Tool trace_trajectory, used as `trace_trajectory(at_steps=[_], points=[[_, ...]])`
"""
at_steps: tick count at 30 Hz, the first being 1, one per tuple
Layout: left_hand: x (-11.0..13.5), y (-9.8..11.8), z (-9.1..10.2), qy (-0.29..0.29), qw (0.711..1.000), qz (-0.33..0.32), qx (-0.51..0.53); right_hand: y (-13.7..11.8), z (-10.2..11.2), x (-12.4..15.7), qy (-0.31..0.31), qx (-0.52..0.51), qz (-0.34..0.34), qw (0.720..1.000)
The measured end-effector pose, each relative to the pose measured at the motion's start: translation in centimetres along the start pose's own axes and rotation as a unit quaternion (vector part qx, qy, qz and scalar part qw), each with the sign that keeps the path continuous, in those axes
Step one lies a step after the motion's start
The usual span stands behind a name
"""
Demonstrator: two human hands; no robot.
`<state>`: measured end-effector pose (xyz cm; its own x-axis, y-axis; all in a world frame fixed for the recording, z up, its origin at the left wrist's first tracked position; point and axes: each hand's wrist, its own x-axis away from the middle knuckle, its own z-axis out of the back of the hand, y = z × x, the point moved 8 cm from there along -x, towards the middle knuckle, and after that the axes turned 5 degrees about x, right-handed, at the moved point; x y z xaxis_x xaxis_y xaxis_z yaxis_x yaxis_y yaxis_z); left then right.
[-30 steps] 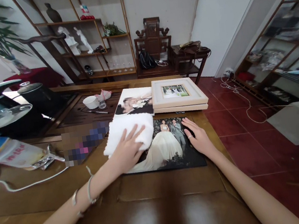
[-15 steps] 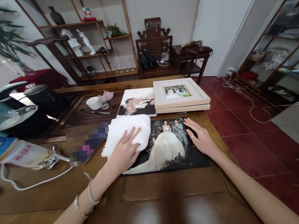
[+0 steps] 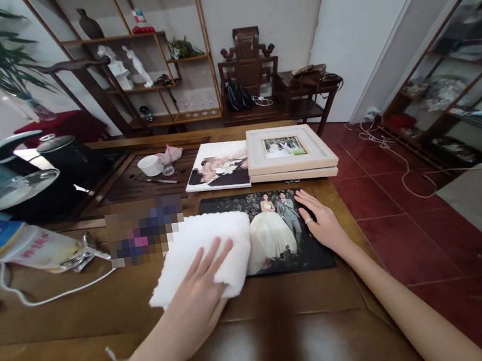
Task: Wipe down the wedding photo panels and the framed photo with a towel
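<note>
My left hand (image 3: 200,289) lies on a fluffy white cloth (image 3: 178,247), its fingers stretched out and spread over the fabric. The cloth covers the left part of a dark photo panel (image 3: 311,257) and hangs past its near left edge onto the table. On the panel's bare right part, a couple in wedding clothes is printed. My right hand (image 3: 324,225) rests at the panel's right edge, fingers extended and touching the picture, with a ring on one finger. My left thumb is hard to make out.
Behind the panel are a white-edged photo print (image 3: 216,169) and stacked pale frames (image 3: 323,159). A blurred-out item (image 3: 145,237) lies left of the cloth, near a plastic packet (image 3: 47,248), a cable (image 3: 50,299) and a white cup (image 3: 149,166). The wooden table (image 3: 273,332) ends at my right.
My left hand and the cloth have slid toward me and slightly left, uncovering the panel's far left corner and covering its near left part. My right hand stays nearly still.
</note>
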<state>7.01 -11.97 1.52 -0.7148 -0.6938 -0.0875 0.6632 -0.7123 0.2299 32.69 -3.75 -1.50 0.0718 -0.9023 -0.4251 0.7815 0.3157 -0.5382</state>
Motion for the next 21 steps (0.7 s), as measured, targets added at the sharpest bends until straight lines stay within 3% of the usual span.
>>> trace_trajectory(at_steps=[4,13,17,21], points=[[-1.1,-0.4,0.1,-0.017,1.000,0.008,0.007,0.1,-0.1,0.0,-0.002,0.004,0.000,1.000],[-6.7,-5.7,0.9,0.022,0.997,0.021,-0.070,0.3,-0.1,0.0,-0.001,-0.005,-0.002,1.000],[-6.2,-5.5,0.8,0.015,0.998,0.024,-0.062,0.1,0.0,0.0,0.003,-0.020,-0.006,1.000],[-3.8,-3.2,0.3,-0.011,0.998,0.042,-0.055,0.2,0.0,0.1,0.004,-0.023,-0.008,1.000]])
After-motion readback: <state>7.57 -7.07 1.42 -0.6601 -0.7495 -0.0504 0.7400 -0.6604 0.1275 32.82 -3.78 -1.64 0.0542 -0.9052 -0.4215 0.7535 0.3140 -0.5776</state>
